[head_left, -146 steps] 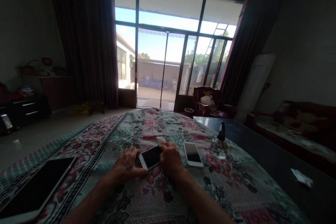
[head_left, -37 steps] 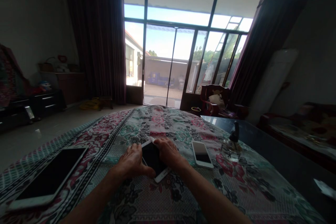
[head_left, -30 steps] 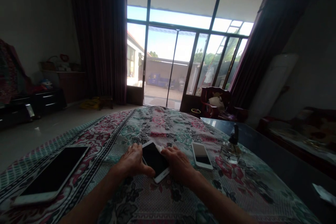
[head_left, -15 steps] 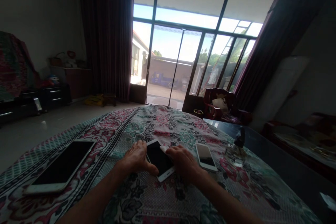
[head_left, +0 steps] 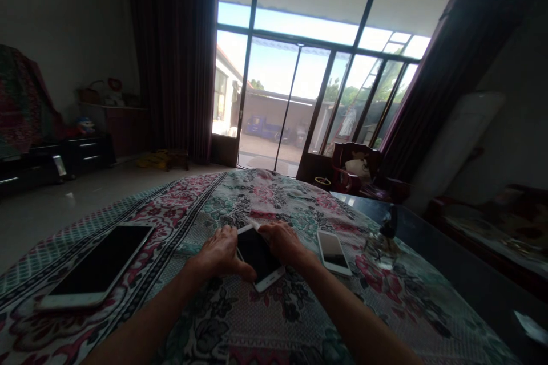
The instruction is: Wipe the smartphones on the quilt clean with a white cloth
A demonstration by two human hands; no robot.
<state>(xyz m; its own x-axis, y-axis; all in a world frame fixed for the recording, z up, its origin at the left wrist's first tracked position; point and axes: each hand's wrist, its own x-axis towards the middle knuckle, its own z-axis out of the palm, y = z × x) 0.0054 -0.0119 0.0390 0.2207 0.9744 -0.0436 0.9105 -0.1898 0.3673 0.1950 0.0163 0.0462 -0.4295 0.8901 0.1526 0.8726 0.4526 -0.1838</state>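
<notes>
A white smartphone [head_left: 260,256] with a dark screen lies face up on the flowered tablecloth [head_left: 257,325], between my two hands. My left hand [head_left: 220,254] grips its left edge, with the thumb across the lower left corner. My right hand [head_left: 285,244] is closed over the phone's upper right part, pinching a small white piece, like a tissue or cloth [head_left: 256,224], against the top of the screen. Most of that piece is hidden under the fingers. A smaller white phone [head_left: 334,253] rests to the right of my right hand. A larger white phone [head_left: 100,262] lies at the left.
A clear glass jar or bottle with a dark top [head_left: 385,248] stands on the right of the cloth. Beyond it runs a dark, shiny tabletop [head_left: 422,239]. A wooden chair [head_left: 355,168] stands past the far edge, near the glass doors [head_left: 278,108].
My right hand has slid up and slightly left over the screen, taking the white piece to the phone's top edge. My left hand keeps its hold on the phone.
</notes>
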